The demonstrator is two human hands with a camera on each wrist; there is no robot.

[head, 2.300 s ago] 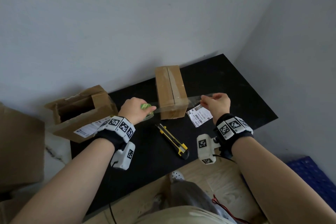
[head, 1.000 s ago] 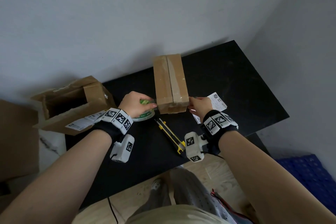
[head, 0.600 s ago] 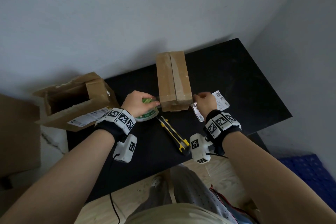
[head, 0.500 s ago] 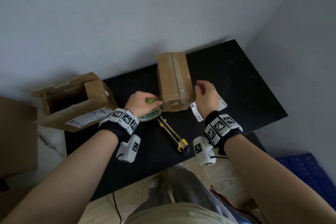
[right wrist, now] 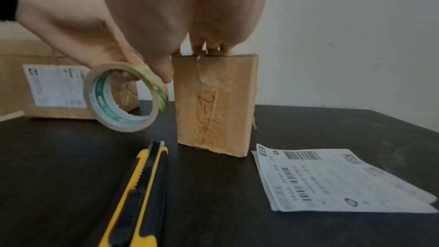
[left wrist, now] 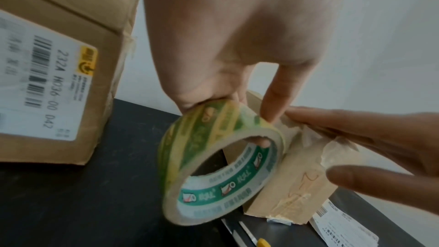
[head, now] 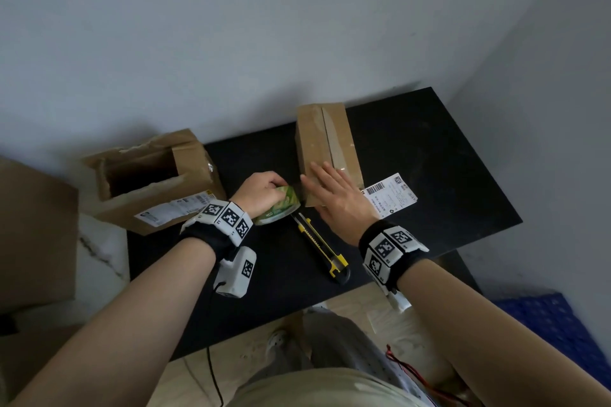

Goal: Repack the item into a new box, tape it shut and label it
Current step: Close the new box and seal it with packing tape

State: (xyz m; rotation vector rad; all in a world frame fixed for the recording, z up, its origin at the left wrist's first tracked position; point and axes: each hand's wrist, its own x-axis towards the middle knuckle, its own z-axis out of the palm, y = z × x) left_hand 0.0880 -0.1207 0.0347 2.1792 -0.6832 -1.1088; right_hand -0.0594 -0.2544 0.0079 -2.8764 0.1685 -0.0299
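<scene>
While left hand [head: 261, 190] grips tape roll [head: 281, 206], right hand [head: 337, 196] flat on box [head: 325, 142], long axis toward wall.

Brown cardboard box [head: 325, 145]; green-and-yellow printed tape roll [head: 281, 206]; yellow-and-black knife [head: 322, 246]; white label [head: 390, 193] with black barcodes; black surface [head: 429, 158].

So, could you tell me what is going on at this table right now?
A person is taping a small box shut on a black table. The left hand grips a tape roll against the box's near left corner, while the right hand lies flat on the box top, pressing tape down. A loose label lies right of the box, not yet stuck on, and a knife lies in front. An opened old box sits to the left.
</scene>
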